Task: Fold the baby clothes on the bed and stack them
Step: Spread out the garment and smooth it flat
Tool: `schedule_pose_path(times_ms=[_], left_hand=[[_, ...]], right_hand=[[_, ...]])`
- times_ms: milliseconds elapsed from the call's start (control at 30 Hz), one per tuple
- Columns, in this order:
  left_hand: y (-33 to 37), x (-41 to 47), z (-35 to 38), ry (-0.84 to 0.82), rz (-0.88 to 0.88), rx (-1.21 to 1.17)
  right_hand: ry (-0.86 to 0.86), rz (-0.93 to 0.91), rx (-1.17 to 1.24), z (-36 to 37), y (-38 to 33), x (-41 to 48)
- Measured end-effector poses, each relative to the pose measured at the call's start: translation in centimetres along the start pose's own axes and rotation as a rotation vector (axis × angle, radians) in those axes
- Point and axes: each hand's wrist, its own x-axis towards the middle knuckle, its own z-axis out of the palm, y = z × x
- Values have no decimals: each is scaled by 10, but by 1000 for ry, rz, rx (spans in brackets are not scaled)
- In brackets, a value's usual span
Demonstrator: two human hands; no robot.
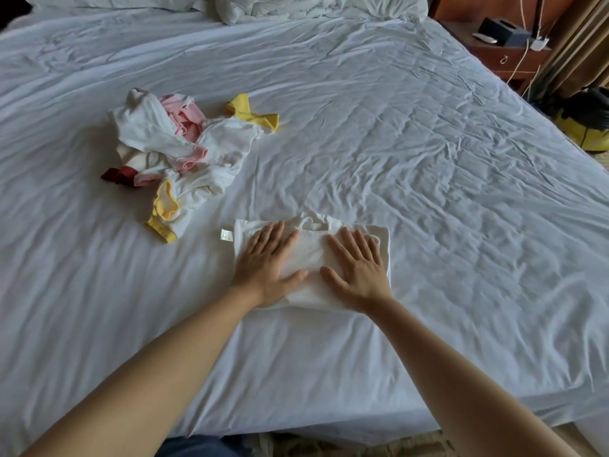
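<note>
A folded white baby garment [311,255] lies flat on the white bed sheet [428,192] near the bed's front edge, its small label sticking out at the left. My left hand [268,263] presses flat on its left half with straight fingers. My right hand [357,267] presses flat on its right half the same way. A loose pile of unfolded baby clothes [174,150], white with pink, yellow and red trim, sits to the far left of the garment.
Crumpled pillows and duvet [296,6] lie at the head of the bed. A wooden nightstand [504,51] with a dark box and cables stands at the far right. A yellow and black bag [583,120] sits on the floor beside the bed.
</note>
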Motion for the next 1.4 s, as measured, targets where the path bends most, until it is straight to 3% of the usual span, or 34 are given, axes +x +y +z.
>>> schedule_pose_path(times_ms=[100, 233, 367, 500, 733, 867, 1033, 1400], left_hand=[[0, -6, -8, -46, 13, 9], [-4, -36, -4, 162, 28, 53], [-10, -59, 3, 190, -189, 36], [-1, -64, -2, 99, -412, -27], [1, -51, -20, 73, -539, -210], [2, -42, -32, 46, -540, -390], [5, -36, -35, 105, -515, -756], [-5, -71, -64, 396, -389, -843]], right_hand=[[-64, -11, 18, -6, 0, -5], [20, 22, -55, -6, 6, -32], [58, 156, -94, -5, 10, -52], [10, 355, 2, -10, 4, -58], [19, 558, 209, -27, -4, -44], [-73, 547, 315, -43, -9, -29], [-53, 502, 480, -54, -12, -20], [98, 322, 540, -68, -39, -18]])
